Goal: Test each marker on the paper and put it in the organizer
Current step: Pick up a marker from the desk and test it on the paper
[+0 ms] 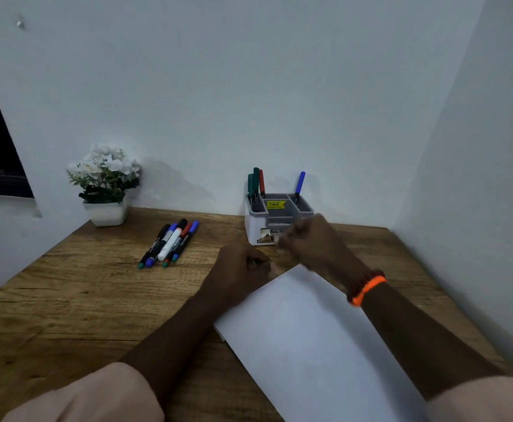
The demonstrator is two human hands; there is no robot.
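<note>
On table (66,300) — five markers (170,243)

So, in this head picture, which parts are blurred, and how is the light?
Head view: dim, bluish light overall; the right hand is smeared by motion blur in front of the organizer; the left hand and the loose markers look sharper; the flower pot casts a soft shadow on the wall; the wide lens bends the edges of the wooden table.

Single head-worn view: looked forward and down over the brown wood-grain table (66,300), close above it, facing the white wall corner (401,178).
</note>
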